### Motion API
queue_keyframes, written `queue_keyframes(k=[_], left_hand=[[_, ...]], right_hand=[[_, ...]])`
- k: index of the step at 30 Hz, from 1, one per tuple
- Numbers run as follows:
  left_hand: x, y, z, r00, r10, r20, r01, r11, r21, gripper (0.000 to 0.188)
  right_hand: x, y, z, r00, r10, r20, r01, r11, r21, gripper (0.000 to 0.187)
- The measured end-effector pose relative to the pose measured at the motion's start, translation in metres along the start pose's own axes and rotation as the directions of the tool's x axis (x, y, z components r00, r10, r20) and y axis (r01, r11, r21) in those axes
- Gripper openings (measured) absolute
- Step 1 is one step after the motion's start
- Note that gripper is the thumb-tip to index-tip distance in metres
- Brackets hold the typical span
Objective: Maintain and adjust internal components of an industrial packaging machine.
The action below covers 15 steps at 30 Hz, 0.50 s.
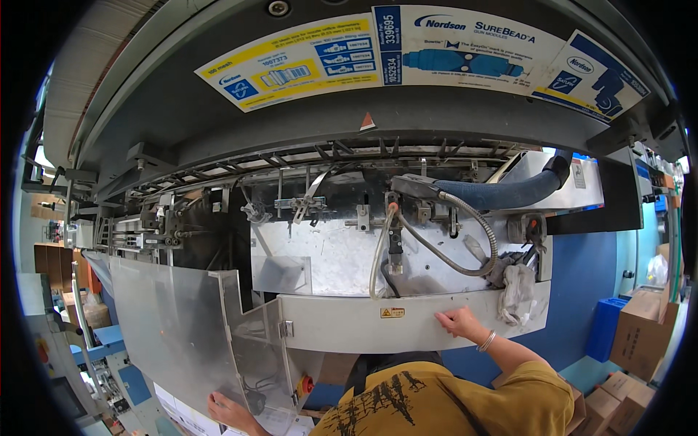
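My right hand (458,321), a bracelet on its wrist, lies flat with spread fingers on the upper edge of a curved grey metal panel (342,325) at the machine's front. Just left of it the panel carries a small yellow warning label (392,312). My left hand (228,411) is low at the frame's bottom edge, at the lower corner of a clear hinged guard (167,320) and over white printed sheets (190,420). Its fingers are partly hidden. A red knob (307,384) sits between my hands, under the panel.
Above the panel are a blue insulated hose (502,193), a braided metal hose (481,234), a clear tube (378,261) and a white rag (518,292). Cardboard boxes (641,336) and a blue crate (603,328) stand at the right. A dark hood with stickers (363,109) overhangs everything.
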<state>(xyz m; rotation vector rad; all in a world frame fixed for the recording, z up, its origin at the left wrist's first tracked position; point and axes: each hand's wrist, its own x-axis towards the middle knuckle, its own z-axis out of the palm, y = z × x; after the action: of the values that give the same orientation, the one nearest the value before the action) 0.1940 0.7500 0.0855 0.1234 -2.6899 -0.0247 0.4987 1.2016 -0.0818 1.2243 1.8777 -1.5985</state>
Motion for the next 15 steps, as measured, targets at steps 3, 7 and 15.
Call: queue_keyframes(k=[3, 7, 15], left_hand=[[-0.002, 0.005, -0.004, 1.0, -0.003, 0.01, 0.003, 1.0, 0.0, 0.039], [-0.002, 0.011, -0.008, 1.0, 0.004, 0.004, -0.004, 1.0, 0.009, 0.039], [-0.001, -0.004, 0.002, 1.0, -0.008, -0.005, 0.008, 1.0, -0.017, 0.039]], right_hand=[[0.0, 0.0, 0.0, 1.0, 0.008, 0.008, -0.008, 1.0, 0.004, 0.047], [0.0, 0.0, 0.0, 1.0, -0.003, 0.004, 0.003, 1.0, 0.0, 0.047], [0.0, -0.001, 0.0, 1.0, 0.002, -0.003, -0.002, 1.0, -0.012, 0.047]])
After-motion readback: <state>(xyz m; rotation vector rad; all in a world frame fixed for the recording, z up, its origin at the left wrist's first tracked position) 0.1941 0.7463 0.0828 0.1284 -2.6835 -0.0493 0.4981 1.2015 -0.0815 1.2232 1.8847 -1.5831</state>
